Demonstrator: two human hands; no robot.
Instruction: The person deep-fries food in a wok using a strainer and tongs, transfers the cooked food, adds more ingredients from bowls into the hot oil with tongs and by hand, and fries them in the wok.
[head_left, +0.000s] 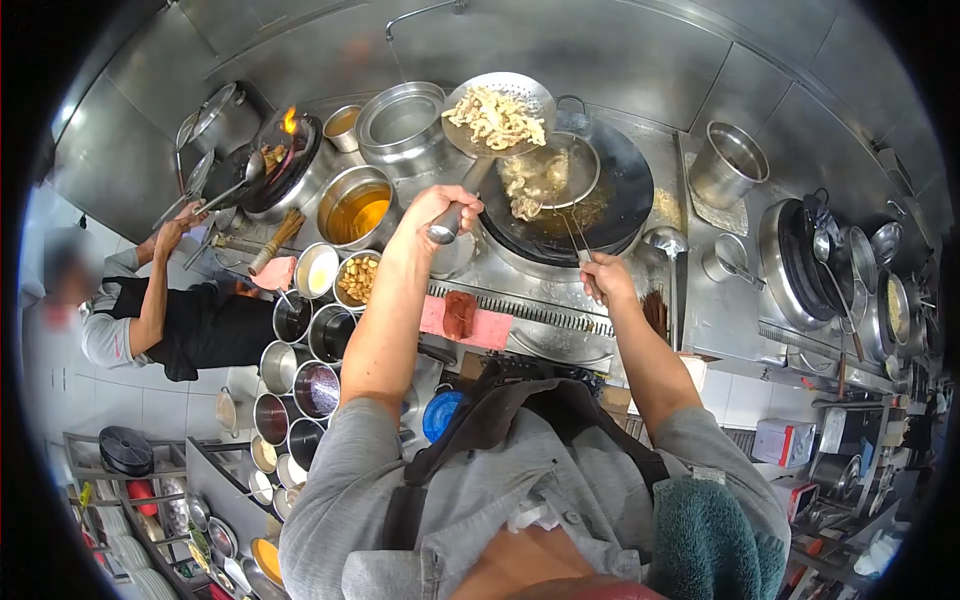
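Note:
My left hand (447, 212) is closed round the thick handle of a perforated strainer (543, 103), which is raised at the far edge of the wok. Pale fried strips (495, 120) lie in its bowl. My right hand (607, 279) grips the thin handle of a wire-mesh skimmer (584, 168), held over the dark wok (632, 190). More pale pieces (533, 182) sit at the skimmer's left side, blurred by steam or motion. Brownish liquid (575, 222) shows in the wok below.
A pot of amber liquid (358, 215) and a large steel pot (400, 118) stand left of the wok. At far left a co-worker (150, 315) handles a ladle at a flaming wok (285, 165). A ladle (668, 240) rests at right, near a steel pot (728, 165).

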